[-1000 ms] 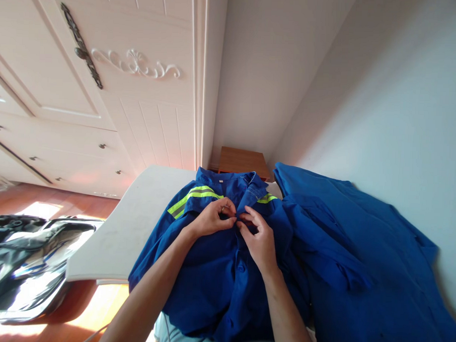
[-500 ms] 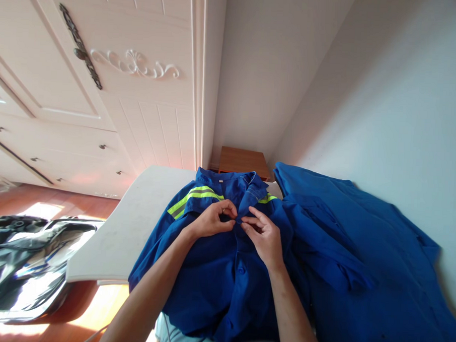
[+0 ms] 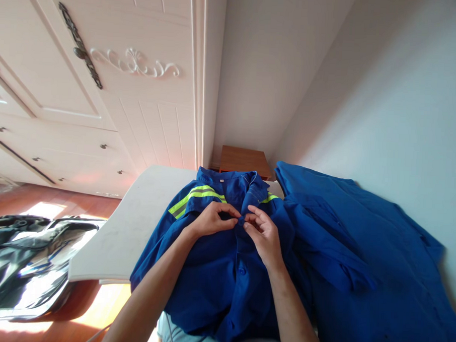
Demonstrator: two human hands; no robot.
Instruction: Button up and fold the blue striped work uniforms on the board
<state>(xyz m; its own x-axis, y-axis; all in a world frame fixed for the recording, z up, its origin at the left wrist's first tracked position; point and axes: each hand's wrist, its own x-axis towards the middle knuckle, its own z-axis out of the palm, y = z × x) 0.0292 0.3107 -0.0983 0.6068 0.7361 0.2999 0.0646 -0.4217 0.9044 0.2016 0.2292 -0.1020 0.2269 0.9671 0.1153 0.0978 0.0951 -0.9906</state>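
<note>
A blue work jacket (image 3: 204, 271) with yellow-green and grey reflective stripes lies front up, its collar (image 3: 227, 177) pointing away from me. At the upper front placket, my left hand (image 3: 214, 219) pinches the jacket's edge between thumb and forefinger. Right beside it, my right hand (image 3: 262, 232) pinches the other side of the placket. Between the fingertips shows a small blue button (image 3: 241, 220), partly covered. Farther down the front, another button (image 3: 241, 271) is visible. The jacket's right-side sleeve (image 3: 330, 246) stretches out to the right.
The jacket lies on a white board-like table (image 3: 135, 222). More blue fabric (image 3: 382, 268) is spread along the wall at right. A brown wooden cabinet (image 3: 245, 160) stands behind. An open suitcase (image 3: 31, 268) full of items lies on the floor at left, below white wardrobe doors (image 3: 151, 31).
My left fingertips have moved slightly right, closer to my right fingers. The button now shows more clearly between them. The jacket stays in place.
</note>
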